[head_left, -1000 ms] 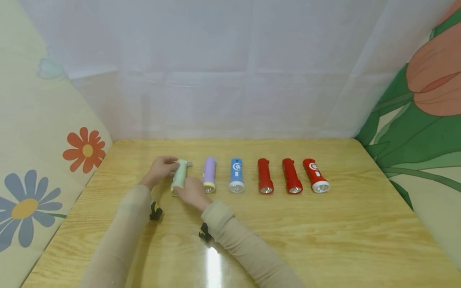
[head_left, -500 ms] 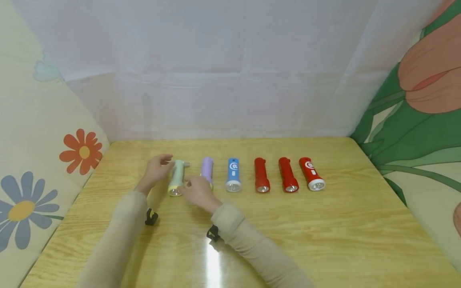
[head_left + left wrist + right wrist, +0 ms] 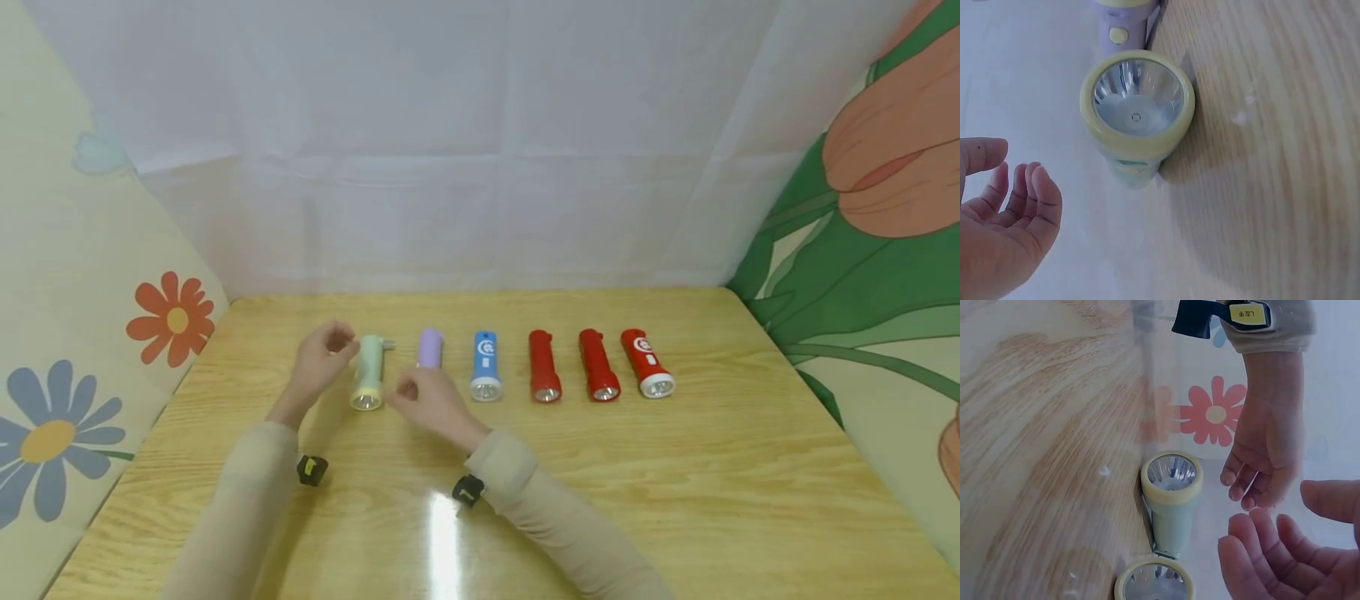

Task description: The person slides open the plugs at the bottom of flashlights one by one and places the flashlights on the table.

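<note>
A mint-green flashlight [image 3: 370, 367] with a cream-yellow rim lies on the table at the left end of a row, lens toward me. Just left of it hovers my left hand [image 3: 318, 364], fingers loosely bent and holding nothing; the left wrist view shows a gap between fingertips and flashlight [image 3: 1137, 103]. My right hand [image 3: 437, 402] is also bare, loosely curled to the right of the green flashlight's head. It hides the lower part of a purple flashlight [image 3: 431, 346]. Both hands [image 3: 1291, 562] appear apart from the flashlights in the right wrist view.
Farther right in the row lie a blue flashlight [image 3: 486, 362] with a white head, two plain red flashlights [image 3: 543, 364], and a red flashlight with a white rim [image 3: 647, 360]. The wooden table [image 3: 675, 483] meets a white cloth [image 3: 480, 208] behind and flower-printed sheets at both sides.
Both hands have come off the green flashlight, which stays on the table. My right hand has drawn back to the right, and my left hand slightly to the left.
</note>
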{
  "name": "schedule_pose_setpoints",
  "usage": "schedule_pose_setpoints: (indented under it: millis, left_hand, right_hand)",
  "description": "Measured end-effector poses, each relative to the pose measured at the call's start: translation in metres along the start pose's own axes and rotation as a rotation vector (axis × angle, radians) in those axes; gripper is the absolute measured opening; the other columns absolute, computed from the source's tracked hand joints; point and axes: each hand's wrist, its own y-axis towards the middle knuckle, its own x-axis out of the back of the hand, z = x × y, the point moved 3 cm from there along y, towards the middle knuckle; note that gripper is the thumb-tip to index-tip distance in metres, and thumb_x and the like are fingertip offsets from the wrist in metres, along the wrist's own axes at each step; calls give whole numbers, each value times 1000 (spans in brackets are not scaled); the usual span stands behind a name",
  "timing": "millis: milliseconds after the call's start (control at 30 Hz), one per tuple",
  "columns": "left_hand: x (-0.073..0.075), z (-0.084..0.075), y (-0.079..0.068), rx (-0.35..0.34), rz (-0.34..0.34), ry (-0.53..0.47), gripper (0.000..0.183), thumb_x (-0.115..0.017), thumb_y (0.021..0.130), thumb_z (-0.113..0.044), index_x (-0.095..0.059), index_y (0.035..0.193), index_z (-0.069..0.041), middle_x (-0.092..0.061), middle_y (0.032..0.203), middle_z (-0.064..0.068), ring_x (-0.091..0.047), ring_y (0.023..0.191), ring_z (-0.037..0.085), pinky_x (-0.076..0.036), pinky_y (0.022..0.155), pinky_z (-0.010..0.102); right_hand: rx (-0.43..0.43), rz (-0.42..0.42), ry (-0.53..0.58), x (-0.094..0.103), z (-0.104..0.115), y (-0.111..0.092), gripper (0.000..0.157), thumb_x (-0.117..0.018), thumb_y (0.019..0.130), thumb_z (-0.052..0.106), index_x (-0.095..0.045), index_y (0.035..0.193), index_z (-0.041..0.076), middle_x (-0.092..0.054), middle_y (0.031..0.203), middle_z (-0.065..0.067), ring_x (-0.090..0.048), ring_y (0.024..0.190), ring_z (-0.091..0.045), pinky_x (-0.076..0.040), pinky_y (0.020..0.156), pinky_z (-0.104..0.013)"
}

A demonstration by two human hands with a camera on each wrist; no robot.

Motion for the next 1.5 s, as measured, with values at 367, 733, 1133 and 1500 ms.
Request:
schedule_pose_setpoints:
  millis: [367,733,1133,1500]
  left_hand:
    - [-4,-14,-15,0,-26,-36,11,-57,87,-3,-52,94,3,-50,79,6,-47,71,14,-41,62,20]
    - [-13,-18,-21,-12,-25,-93,8,-56,87,-1,-49,89,2,-52,84,8,-48,75,14,-43,65,20]
    - [-28,-24,-11,-8,48,-136,21,-56,89,-6,-55,106,6,-58,94,16,-55,79,21,-48,66,21]
    - [-40,-25,14,51,155,-108,31,-54,90,-9,-52,116,7,-55,109,22,-58,87,29,-52,74,40]
  right_hand:
    - [3,-20,-27,16,-10,-15,33,-63,86,26,-46,61,13,-43,54,6,-38,49,-6,-34,46,-18]
    - [-16,-34,-5,31,-26,-24,36,-64,86,27,-44,59,13,-41,54,5,-37,50,-8,-32,47,-20]
    - [-97,19,52,33,-40,-19,17,-62,88,22,-67,86,6,-61,70,1,-55,58,-11,-47,53,-25]
    - [-253,59,98,23,-51,-7,33,-54,92,33,-68,97,4,-60,62,-6,-49,49,-11,-43,45,-24]
